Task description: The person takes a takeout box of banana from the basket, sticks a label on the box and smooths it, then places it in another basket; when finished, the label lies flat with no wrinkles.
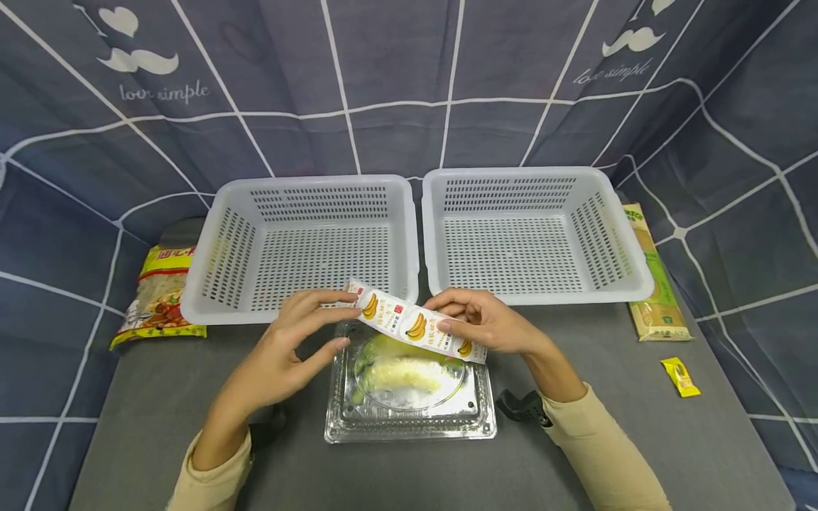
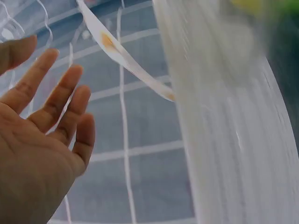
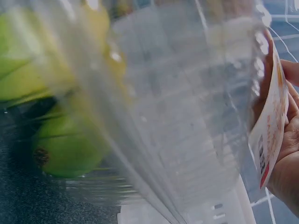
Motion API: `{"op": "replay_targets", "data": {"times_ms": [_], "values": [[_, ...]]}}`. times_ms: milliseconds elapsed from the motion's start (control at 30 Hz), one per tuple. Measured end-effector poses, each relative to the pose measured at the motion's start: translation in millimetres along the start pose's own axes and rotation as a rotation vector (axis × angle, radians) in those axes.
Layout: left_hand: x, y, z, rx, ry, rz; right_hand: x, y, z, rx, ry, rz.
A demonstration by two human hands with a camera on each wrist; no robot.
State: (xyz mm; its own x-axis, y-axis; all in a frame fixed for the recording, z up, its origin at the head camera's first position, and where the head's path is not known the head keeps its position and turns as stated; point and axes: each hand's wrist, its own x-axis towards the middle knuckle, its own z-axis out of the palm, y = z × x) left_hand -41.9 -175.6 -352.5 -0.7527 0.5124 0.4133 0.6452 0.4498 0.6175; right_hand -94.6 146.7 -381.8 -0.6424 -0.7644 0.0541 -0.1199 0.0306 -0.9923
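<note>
My right hand (image 1: 488, 323) pinches a white strip printed with bananas (image 1: 417, 326) near its right end, thumb on top. The strip slants over the back part of a clear plastic lidded box (image 1: 409, 429). Green and yellow contents show through the lid; in the right wrist view they include a round green fruit (image 3: 70, 140). My left hand (image 1: 281, 348) has its fingers extended by the strip's left end. In the left wrist view the left hand (image 2: 42, 126) holds nothing, and a gap separates it from the strip (image 2: 126, 60).
Behind the box stand two white perforated baskets, one left (image 1: 319, 182) and one right (image 1: 511, 173). A yellow-and-red food bag (image 1: 156, 298) lies left of them. At the right are a beige-and-green bag (image 1: 661, 305) and a small yellow packet (image 1: 680, 376).
</note>
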Motion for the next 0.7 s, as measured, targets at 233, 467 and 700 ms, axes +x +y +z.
{"op": "replay_targets", "data": {"times_ms": [233, 467, 700], "values": [[4.4, 18.1, 20.2, -0.063, -0.088, 0.134, 3.6, -0.3, 4.9, -0.013, -0.03, -0.011], [3.9, 16.5, 27.9, -0.08, -0.139, 0.072, 5.9, -3.5, 5.4, -0.021, -0.005, -0.029], [3.7, 15.2, 30.2, -0.127, -0.13, 0.062, 6.4, -5.0, 5.4, -0.002, -0.009, -0.03]]}}
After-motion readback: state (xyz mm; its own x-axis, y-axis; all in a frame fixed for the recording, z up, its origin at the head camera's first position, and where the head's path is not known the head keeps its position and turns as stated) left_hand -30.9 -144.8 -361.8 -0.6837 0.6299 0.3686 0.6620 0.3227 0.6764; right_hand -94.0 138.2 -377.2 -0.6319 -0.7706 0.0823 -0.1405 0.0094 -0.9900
